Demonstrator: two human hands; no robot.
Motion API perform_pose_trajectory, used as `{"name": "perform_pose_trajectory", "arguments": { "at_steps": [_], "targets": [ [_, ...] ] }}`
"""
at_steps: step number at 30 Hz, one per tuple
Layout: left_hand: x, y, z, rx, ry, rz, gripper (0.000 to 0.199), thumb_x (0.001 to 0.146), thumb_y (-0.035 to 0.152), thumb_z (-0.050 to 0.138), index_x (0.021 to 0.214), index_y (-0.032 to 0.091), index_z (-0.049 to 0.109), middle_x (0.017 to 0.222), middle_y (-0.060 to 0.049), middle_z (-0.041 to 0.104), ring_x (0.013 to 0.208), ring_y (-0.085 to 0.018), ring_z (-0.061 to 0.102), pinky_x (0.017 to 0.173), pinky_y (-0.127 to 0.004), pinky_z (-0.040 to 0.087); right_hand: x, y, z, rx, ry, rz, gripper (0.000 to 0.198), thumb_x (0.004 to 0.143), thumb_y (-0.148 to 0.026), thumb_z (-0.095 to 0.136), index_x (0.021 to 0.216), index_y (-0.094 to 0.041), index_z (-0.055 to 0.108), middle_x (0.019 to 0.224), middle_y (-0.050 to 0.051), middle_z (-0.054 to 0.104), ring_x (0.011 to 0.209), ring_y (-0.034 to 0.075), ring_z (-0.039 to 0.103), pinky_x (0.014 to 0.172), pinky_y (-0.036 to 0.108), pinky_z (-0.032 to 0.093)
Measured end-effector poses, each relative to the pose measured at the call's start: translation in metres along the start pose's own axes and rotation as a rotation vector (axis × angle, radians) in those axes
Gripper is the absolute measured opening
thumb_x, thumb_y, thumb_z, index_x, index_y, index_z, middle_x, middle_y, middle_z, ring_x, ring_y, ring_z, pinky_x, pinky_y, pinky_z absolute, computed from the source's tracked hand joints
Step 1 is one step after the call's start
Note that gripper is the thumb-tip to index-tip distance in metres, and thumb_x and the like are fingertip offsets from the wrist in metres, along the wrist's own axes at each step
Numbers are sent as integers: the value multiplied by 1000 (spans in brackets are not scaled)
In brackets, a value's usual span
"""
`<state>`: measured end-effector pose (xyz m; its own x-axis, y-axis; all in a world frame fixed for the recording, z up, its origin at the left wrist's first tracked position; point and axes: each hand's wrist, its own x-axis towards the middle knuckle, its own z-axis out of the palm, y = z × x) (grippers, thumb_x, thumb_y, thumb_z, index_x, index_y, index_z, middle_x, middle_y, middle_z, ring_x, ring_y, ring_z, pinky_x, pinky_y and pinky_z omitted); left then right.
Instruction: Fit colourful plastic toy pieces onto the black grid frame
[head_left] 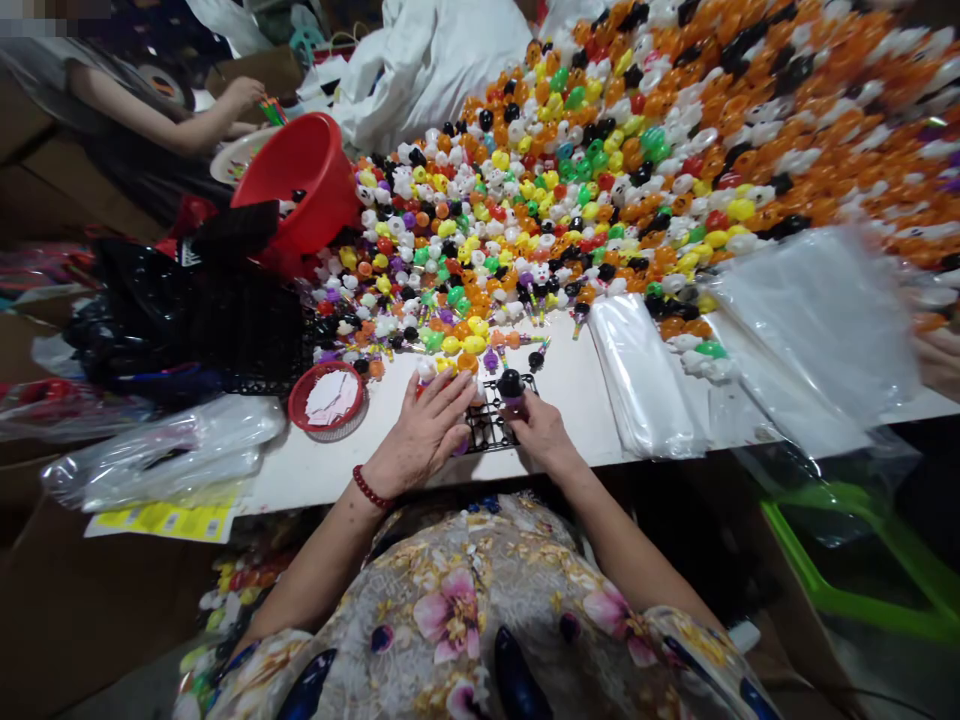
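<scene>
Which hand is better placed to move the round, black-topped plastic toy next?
Probably the right hand: it holds the black-topped toy at the black plastic grid. The left hand is apart, palm down.

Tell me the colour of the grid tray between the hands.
Black; the tray shows best in the head view.

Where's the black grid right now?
In the head view, centre: the black grid lies near the table's near edge, its visible part between the left hand and right hand.

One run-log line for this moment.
left hand: flat, palm down, at black grid | right hand: gripping black-topped piece | nearby: red basket, paper slips inside
</scene>
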<state>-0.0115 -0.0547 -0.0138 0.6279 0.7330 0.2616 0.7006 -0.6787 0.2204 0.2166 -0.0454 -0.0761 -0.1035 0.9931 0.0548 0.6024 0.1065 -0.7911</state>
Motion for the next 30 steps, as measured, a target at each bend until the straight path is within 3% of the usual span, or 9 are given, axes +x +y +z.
{"name": "perform_pose_trajectory", "arguments": {
  "at_steps": [7, 13, 19, 25, 30],
  "targets": [
    [1, -1, 3, 5, 0, -17, 50, 103, 32, 30, 152, 22, 34, 156, -10, 41, 150, -22, 26, 124, -51, 5, 0, -11, 16, 187, -113, 24, 13, 81, -29, 65, 89, -19, 67, 84, 4, 73, 75, 19, 66, 67, 29, 50],
    [2, -2, 2, -11, -45, -39, 51, 103, 35, 29, 153, 24, 32, 157, -9, 40, 150, -23, 26, 124, -52, 5, 1, -11, 26, 123, -165, -50, 6, 83, -23, 64, 86, -20, 68, 82, 3, 73, 75, 18, 65, 69, 27, 48],
    [2, -3, 2, -41, -61, -47, 52, 103, 36, 27, 154, 24, 30, 158, -9, 38, 151, -23, 25, 124, -52, 3, 3, -9, 26, 63, -185, -35, 2, 82, -22, 65, 82, -20, 66, 78, 3, 72, 70, 18, 64, 65, 26, 46],
    [-1, -4, -1, -127, -29, -35, 53, 104, 39, 23, 155, 25, 27, 159, -9, 36, 151, -23, 23, 124, -51, 3, -6, -9, 21, 84, -88, -134, 9, 87, -27, 60, 85, -20, 65, 75, 3, 68, 66, 18, 61, 63, 27, 48],
    [-6, -4, -11, -188, 114, -36, 52, 104, 35, 24, 155, 26, 25, 153, -10, 45, 149, -22, 30, 123, -53, 14, -24, -10, -14, 25, 71, -361, 21, 96, -26, 48, 103, -20, 67, 86, 7, 65, 81, 20, 61, 74, 33, 52]
  ]
}}
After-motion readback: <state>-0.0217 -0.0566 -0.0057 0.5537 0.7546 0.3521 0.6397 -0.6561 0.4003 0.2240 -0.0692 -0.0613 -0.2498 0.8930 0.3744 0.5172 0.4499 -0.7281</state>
